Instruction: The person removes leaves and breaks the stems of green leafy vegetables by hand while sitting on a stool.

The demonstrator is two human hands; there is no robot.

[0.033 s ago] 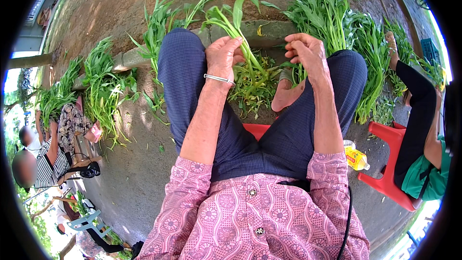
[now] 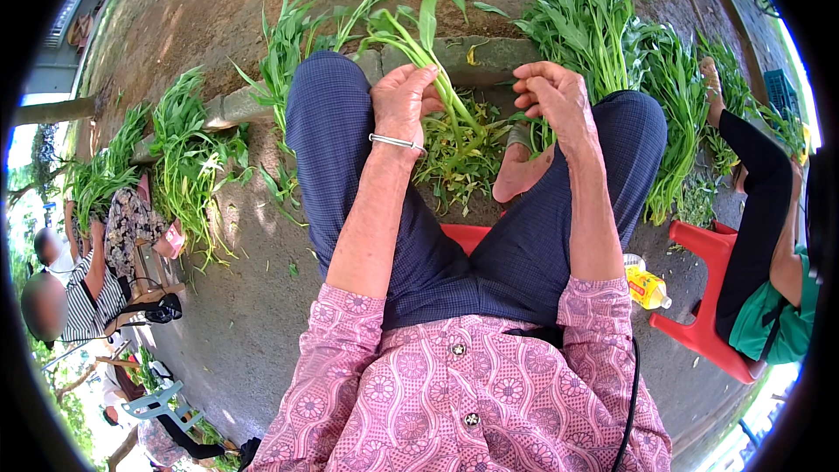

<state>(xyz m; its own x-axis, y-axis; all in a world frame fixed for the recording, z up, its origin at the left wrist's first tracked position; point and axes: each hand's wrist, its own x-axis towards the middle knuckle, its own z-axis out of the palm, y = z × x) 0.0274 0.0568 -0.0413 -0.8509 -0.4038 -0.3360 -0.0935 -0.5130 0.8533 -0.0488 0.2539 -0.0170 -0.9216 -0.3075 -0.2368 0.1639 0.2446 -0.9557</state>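
My left hand, with a silver bangle at its wrist, pinches a small bunch of leafy green stalks that look like water spinach. Their leaves point up and away, and the lower stalks hang over a heap of trimmed yellow-green leaves between my feet. Across from it, apart from the bunch, is my right hand. Its fingers are curled and drawn together with the thumb; whether they hold a small piece cannot be made out.
A large pile of long greens lies at far right, and another bunch beyond my left knee. More greens lie left, near seated people. On the right are a yellow-labelled bottle and a co-worker on a red stool.
The bunch in my left hand has tipped very slightly to the left. My right fingertips have shifted a touch to the left. Everything else looks the same.
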